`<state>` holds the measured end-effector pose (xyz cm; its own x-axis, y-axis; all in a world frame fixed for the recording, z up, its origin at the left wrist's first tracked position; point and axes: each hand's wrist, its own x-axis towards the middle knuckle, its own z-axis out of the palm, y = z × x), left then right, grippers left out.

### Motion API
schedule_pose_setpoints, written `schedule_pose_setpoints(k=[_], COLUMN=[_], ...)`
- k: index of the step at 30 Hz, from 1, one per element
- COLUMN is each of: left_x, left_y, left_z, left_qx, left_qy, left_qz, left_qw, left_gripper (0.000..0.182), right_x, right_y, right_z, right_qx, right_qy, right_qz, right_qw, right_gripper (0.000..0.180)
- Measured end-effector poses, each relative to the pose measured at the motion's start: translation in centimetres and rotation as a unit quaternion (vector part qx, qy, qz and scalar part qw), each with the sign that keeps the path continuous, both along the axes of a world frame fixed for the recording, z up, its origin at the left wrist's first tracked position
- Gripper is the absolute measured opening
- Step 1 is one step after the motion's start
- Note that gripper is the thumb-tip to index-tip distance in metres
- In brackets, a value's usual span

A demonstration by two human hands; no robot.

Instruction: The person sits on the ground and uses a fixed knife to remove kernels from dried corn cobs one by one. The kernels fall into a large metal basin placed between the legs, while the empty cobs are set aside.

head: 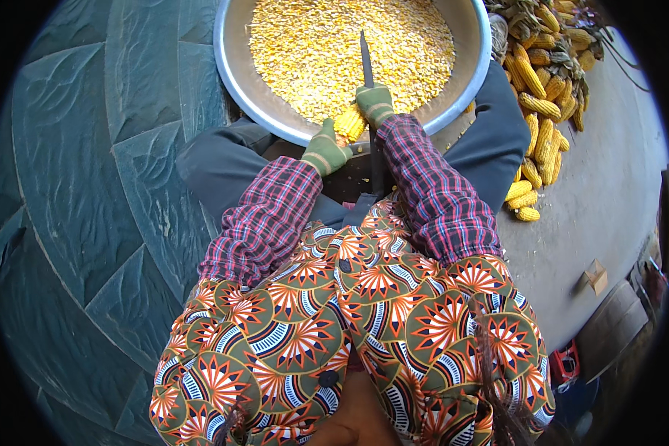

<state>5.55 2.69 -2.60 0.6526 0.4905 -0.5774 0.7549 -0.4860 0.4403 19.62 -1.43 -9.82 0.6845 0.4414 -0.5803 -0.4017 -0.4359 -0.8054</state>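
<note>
My left hand (327,150), in a green striped knit glove, grips the lower end of a yellow corn cob (350,124). The cob tilts up to the right, and its upper end meets my right hand (376,104), gloved alike. That hand is closed over a long dark flat metal bar (366,58) with a pointed far tip; its fingers are mostly hidden. Across the near rim of a wide metal basin (231,72), the bar runs back towards my lap. Loose corn kernels (312,50) cover the basin's bottom, yellow and pale.
Unshelled corn cobs (541,100) lie heaped right of my bent leg (493,117), some with dry husks. A dark green tarp (89,184) spreads on the left. Farther right are a grey floor (602,184), a small cardboard piece (595,277) and a red object (566,362).
</note>
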Motion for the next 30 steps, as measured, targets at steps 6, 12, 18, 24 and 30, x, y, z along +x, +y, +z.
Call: schedule_pose_setpoints(k=[6, 12, 18, 24, 30], left_x=[-1.8, -1.2, 0.4, 1.0, 0.7], left_y=[0.0, -0.3, 0.0, -2.4, -3.1], left_z=[-1.0, 1.3, 1.8, 0.3, 3.9], left_qx=[-0.037, -0.335, -0.283, -0.006, -0.336], left_qy=[-0.063, -0.098, 0.0, -0.033, -0.042], left_qz=[0.007, 0.179, 0.181, 0.042, 0.259], left_qw=[0.997, 0.92, 0.942, 0.999, 0.905], left_gripper=[0.067, 0.064, 0.06, 0.058, 0.05], right_x=[0.0, 0.8, 1.0, 0.5, 0.4], right_y=[-0.7, -1.2, -1.3, -1.5, -1.6], right_z=[1.3, 1.7, 1.6, 1.7, -1.8], right_qx=[-0.039, -0.021, -0.031, -0.084, -0.005], right_qy=[0.028, 0.131, 0.081, -0.006, 0.018], right_qz=[0.019, 0.013, 0.039, 0.028, -0.006], right_qw=[0.999, 0.991, 0.996, 0.996, 1.0], right_gripper=[0.024, 0.024, 0.033, 0.029, 0.024])
